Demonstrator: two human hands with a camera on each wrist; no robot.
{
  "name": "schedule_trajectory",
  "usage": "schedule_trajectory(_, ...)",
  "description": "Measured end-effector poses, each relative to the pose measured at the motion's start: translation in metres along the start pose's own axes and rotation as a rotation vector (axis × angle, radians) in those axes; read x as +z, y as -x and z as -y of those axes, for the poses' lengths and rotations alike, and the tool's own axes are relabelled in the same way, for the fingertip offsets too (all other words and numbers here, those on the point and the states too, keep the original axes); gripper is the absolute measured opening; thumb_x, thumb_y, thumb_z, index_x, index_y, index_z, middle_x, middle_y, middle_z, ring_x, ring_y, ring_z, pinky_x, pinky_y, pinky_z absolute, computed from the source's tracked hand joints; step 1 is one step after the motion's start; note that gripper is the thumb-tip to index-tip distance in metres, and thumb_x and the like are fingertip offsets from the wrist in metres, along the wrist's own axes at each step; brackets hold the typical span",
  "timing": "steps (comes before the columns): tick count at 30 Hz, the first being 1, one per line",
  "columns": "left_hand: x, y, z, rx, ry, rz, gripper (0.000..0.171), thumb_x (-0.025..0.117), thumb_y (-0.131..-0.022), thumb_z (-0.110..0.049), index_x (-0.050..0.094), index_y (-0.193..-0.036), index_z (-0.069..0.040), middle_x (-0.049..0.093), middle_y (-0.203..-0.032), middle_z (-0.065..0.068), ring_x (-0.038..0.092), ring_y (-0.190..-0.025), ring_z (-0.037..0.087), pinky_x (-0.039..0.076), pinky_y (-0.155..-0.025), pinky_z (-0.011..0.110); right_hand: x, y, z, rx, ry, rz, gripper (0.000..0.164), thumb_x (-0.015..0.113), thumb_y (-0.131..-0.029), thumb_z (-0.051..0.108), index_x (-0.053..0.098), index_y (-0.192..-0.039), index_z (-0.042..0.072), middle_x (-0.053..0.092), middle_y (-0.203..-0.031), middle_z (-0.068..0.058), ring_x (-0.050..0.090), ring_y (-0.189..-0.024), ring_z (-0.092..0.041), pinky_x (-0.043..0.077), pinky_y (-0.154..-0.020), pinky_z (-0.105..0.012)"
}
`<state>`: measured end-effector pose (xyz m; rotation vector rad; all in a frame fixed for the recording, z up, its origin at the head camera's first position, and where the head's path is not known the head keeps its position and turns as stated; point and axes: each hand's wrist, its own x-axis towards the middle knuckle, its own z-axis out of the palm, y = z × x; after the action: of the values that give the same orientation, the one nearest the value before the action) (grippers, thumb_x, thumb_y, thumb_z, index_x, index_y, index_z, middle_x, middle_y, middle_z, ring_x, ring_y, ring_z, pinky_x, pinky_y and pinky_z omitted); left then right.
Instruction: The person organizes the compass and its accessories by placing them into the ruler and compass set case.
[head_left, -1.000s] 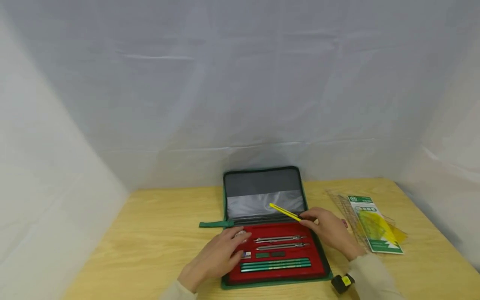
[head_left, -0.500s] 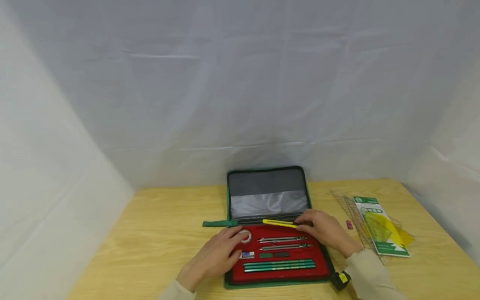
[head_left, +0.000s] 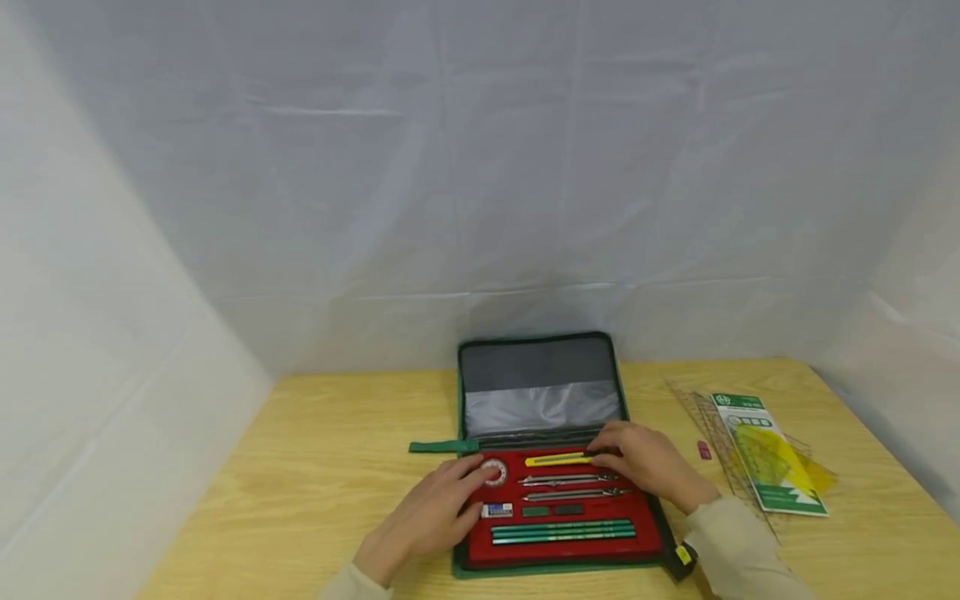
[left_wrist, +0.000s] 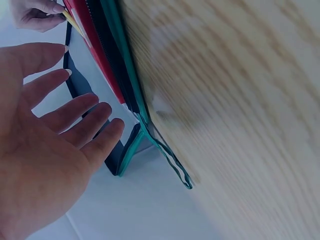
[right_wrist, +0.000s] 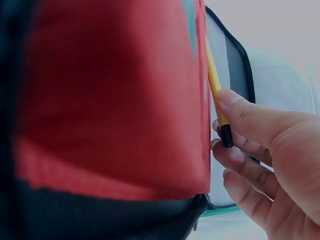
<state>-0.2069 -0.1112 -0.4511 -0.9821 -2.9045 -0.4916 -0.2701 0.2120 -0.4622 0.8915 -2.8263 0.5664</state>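
An open green zip case (head_left: 555, 570) with a red tray lies on the table. My right hand (head_left: 652, 467) pinches a yellow utility knife (head_left: 551, 460) by its dark end, between thumb and fingers. The knife lies level along the tray's far edge, above two metal compasses (head_left: 566, 480). In the right wrist view the knife's black tip (right_wrist: 226, 136) pokes out past the thumb. My left hand (head_left: 427, 512) rests over the tray's left side with fingers spread, covering part of a white ring (head_left: 495, 472). A small eraser (head_left: 497, 511) sits near its thumb; the left wrist view shows its palm holding nothing.
Green pencils (head_left: 562, 532) and two small blocks (head_left: 536, 512) fill the tray's front. Clear rulers, a yellow set square (head_left: 772, 458) and a green-white packet (head_left: 795, 504) lie right, near a pink sharpener-sized piece (head_left: 704, 450). The raised lid (head_left: 540, 362) stands behind.
The right hand has lowered the utility knife from a slant above the tray to level at its far edge. The left hand stays nearly still, while the view has shifted slightly.
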Motion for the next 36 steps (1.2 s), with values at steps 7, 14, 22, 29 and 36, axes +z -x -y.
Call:
schedule_trajectory(7,0.002,-0.004,-0.003,0.021,0.004,0.024,0.043,0.047,-0.091,-0.027,0.045,-0.133,-0.018,0.043,-0.137,0.006,0.040,-0.121,0.021,0.036,-0.099,0.043,0.002,-0.001,-0.003,0.011,0.022,0.010,0.012,0.064,-0.082,0.032,0.066,-0.093,0.030,0.057,-0.090,0.014,0.054,-0.079,-0.005,0.048,-0.065,-0.028)
schedule_trajectory(14,0.002,-0.010,-0.011,0.034,-0.007,0.041,0.043,0.048,-0.091,-0.028,0.045,-0.133,-0.018,0.044,-0.136,0.006,0.039,-0.122,0.020,0.036,-0.100,0.041,-0.001,0.007,-0.005,0.007,0.029,-0.041,0.013,0.061,-0.085,0.033,0.065,-0.096,0.028,0.058,-0.096,0.011,0.054,-0.087,-0.009,0.048,-0.071,-0.032)
schedule_trajectory(22,-0.002,-0.023,-0.024,0.102,-0.022,0.110,0.046,0.045,-0.093,-0.030,0.040,-0.136,-0.013,0.039,-0.142,0.007,0.035,-0.128,0.020,0.034,-0.102,0.038,-0.005,0.028,0.008,0.048,-0.058,0.151,0.039,0.049,-0.090,0.044,0.056,-0.121,0.021,0.059,-0.117,0.005,0.054,-0.105,-0.013,0.046,-0.086,-0.036)
schedule_trajectory(29,0.006,-0.044,-0.033,0.154,-0.104,0.215,0.050,0.043,-0.094,-0.033,0.038,-0.137,-0.009,0.036,-0.144,0.007,0.031,-0.130,0.016,0.031,-0.104,0.033,-0.001,0.039,0.015,0.031,-0.013,0.226,0.059,0.039,-0.090,0.056,0.045,-0.133,0.017,0.049,-0.134,-0.003,0.045,-0.119,-0.019,0.041,-0.094,-0.041)
schedule_trajectory(36,0.015,-0.053,-0.033,0.108,-0.101,0.251,0.054,0.036,-0.095,-0.044,0.036,-0.138,-0.012,0.038,-0.143,0.004,0.033,-0.129,0.014,0.031,-0.103,0.032,0.000,0.041,0.014,0.018,-0.022,0.245,0.061,0.036,-0.090,0.057,0.041,-0.136,0.018,0.042,-0.139,-0.003,0.039,-0.124,-0.022,0.037,-0.098,-0.045)
